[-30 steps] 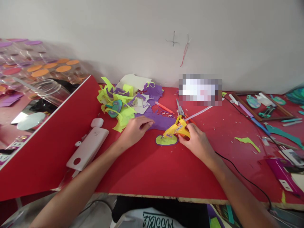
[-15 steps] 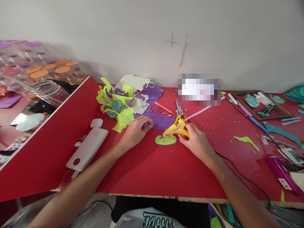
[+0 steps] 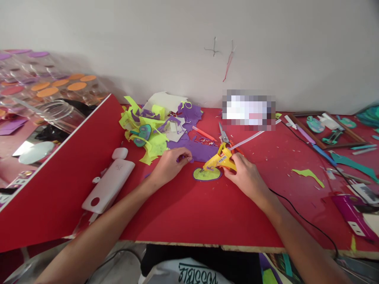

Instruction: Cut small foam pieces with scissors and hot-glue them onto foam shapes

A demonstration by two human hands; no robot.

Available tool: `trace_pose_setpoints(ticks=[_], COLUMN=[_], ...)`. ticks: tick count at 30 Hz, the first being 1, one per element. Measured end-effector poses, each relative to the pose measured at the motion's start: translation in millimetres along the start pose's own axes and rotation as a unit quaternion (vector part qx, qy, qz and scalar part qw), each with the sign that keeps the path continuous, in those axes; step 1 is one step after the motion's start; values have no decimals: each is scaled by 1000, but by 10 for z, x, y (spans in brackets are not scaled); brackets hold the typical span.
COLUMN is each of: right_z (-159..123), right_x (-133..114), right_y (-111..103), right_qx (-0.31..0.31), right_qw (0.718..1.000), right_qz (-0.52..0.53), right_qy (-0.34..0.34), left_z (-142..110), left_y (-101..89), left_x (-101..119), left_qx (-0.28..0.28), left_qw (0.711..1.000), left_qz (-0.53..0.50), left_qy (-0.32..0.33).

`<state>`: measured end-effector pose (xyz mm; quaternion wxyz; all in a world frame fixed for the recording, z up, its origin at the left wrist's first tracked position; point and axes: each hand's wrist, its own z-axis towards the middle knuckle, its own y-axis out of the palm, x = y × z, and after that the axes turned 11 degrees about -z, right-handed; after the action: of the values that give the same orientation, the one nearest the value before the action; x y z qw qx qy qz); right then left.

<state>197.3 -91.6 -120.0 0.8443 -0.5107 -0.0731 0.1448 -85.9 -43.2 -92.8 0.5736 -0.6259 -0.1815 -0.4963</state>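
Middle of the red worktop [image 3: 207,217] — oval piece [image 3: 211,176], yellow-green with purple rim, lying flat. Right hand [image 3: 248,174] just right of the oval, fingers clamped round the handle of a yellow glue gun [image 3: 220,161]; nozzle over the oval's left part, contact cannot be told. Pale glue stick [image 3: 247,141] juts from the gun's rear, up and right of the oval. Left hand [image 3: 170,165] left of the oval, fingers curled in towards the thumb — cannot tell whether the tips pinch anything. Just beyond the oval: purple sheet [image 3: 204,152], then orange pen [image 3: 204,133] and scissors [image 3: 224,133]. Beyond the oval to the left, heaped yellow-green scraps [image 3: 156,148]; farther left of it, white oblong case [image 3: 111,185]. Well right of the oval, wooden frame [image 3: 345,147].
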Motion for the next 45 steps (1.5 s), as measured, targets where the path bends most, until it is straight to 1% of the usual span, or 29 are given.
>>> trace_pose_setpoints(ticks=[5, 10, 16, 23, 30, 35, 41, 43, 45], right_z=[7, 16, 25, 21, 19, 23, 29, 30, 31], right_x=[-2, -10, -28, -11, 13, 18, 10, 6, 6], right_y=[-6, -24, -42, -39, -24, -42, -55, -59, -60], right_qx=[6, 9, -11, -36, -38, -36, -34, -34, -37], right_qw=[1000, 1000, 999, 998, 997, 997, 997, 997, 997], right_qz=[-6, -5, -28, -36, -55, -49, -50, -52, -51], right_qy=[-5, -1, 10, 36, 41, 38, 38, 37, 38], left_z=[5, 4, -22, -50, -58, -57, -71, -74, -73], left_y=[8, 22, 98, 183, 217, 248, 315, 306, 253], left_x=[-25, -20, -7, -30, 26, 25, -16, -19, -11], left_qx=[2, -27, -52, -69, -84, -85, -69, -62, -63], left_qw=[1000, 999, 998, 995, 994, 990, 982, 980, 977], left_qz=[20, 21, 17, 51, 63, 94, 157, 169, 176], left_qy=[12, 28, 30, 46, 40, 54, 74, 83, 105])
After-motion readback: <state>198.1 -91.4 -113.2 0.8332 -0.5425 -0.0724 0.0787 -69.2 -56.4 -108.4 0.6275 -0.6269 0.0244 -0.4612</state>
